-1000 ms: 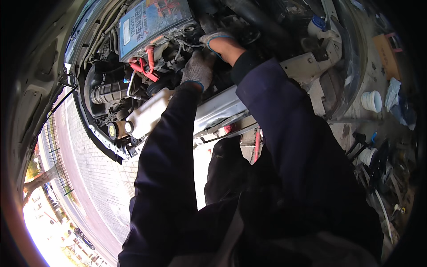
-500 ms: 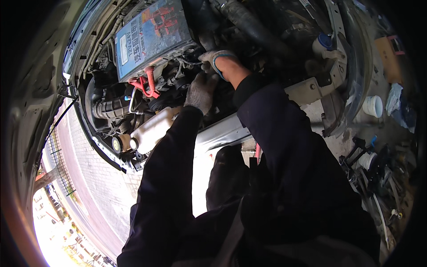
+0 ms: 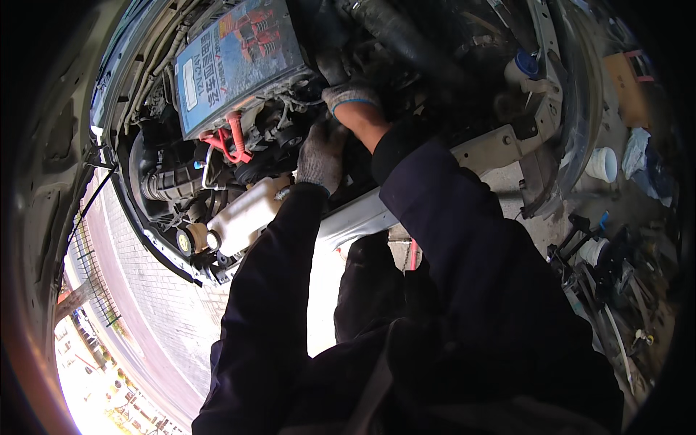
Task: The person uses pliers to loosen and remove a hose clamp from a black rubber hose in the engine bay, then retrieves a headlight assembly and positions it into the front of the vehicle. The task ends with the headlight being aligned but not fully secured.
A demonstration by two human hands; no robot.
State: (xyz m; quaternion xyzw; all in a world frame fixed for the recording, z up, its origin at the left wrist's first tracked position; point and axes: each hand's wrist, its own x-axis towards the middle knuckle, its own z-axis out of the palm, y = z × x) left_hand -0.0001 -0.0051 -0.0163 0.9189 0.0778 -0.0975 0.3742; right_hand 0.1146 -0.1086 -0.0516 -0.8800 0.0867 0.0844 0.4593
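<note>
Both my hands, in pale knitted gloves, reach deep into the front of an open car engine bay. My left hand [image 3: 321, 154] is among dark engine parts, just behind a white plastic reservoir [image 3: 250, 216], its fingers bent and partly lost in shadow. Close above it, my right hand [image 3: 352, 96] curls downward with its wrist bent, beside a dark hose [image 3: 333, 67]. The two hands nearly meet. Whatever their fingers grip is hidden. A blue box with printed pictures [image 3: 243, 61] lies on the engine to the left, with red clamp handles [image 3: 233, 138] below it.
The metal front crossbar [image 3: 359, 217] runs beneath my forearms. A ribbed air hose [image 3: 168, 186] and a capped filler neck [image 3: 192, 239] sit at left. The raised hood [image 3: 43, 167] edges the far left. On the right floor are a white cup [image 3: 602, 165], cardboard [image 3: 628, 90] and loose parts.
The view has shifted slightly, so the engine bay sits a little further left. My right hand has turned at the wrist, its glove back now more visible. My left hand stays among the same parts.
</note>
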